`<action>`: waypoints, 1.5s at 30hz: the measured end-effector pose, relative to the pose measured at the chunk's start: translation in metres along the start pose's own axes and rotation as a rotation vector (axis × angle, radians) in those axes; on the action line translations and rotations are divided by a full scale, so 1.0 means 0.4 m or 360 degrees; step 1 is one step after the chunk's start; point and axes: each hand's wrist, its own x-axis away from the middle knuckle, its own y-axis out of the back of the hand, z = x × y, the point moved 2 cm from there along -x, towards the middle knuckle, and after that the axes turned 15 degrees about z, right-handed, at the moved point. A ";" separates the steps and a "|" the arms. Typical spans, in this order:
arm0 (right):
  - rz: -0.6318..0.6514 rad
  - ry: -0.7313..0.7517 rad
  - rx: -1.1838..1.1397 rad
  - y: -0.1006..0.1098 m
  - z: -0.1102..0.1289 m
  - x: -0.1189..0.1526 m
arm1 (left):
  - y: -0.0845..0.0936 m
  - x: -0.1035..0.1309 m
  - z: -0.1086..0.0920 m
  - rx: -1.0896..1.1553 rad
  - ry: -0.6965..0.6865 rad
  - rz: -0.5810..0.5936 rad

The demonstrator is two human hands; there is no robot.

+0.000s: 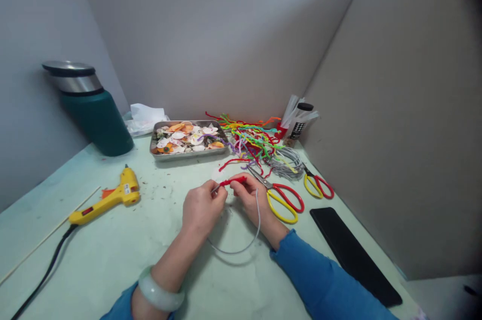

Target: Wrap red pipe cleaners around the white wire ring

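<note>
Between my hands, above the middle of the table, runs a grey wire (241,251) with a red fuzzy strand (232,181) around part of it. My left hand (203,207) pinches the wire at the left end of the red stretch. My right hand (253,202) has its thumb and fingers closed on the red strand. From the hands the wire hangs down in a wide loop. Just right of my right hand lie red-and-yellow-handled scissors (280,199), their blades pointing to the far left.
A metal tray (188,157) of shells stands at the back, beside tangled coloured fuzzy strands (256,136) and a grey wire coil (288,164). To the left are a glue gun (109,202) and a green bottle (100,121). Smaller scissors (318,184) and a black slab (354,254) lie right.
</note>
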 end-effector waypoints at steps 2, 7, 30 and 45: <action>0.0008 0.0021 -0.0015 0.002 0.007 0.001 | -0.002 -0.006 0.003 0.0344 0.0034 0.0152; 0.0013 0.0044 -0.0062 0.007 0.023 0.001 | -0.006 -0.011 0.008 0.1366 0.0220 0.0565; -0.0069 0.0003 0.0028 0.005 0.021 0.001 | -0.003 -0.017 0.012 0.1305 0.0036 0.0332; 0.0046 -0.0046 -0.0190 0.005 0.008 -0.002 | -0.003 -0.008 0.001 0.1792 0.0128 0.0680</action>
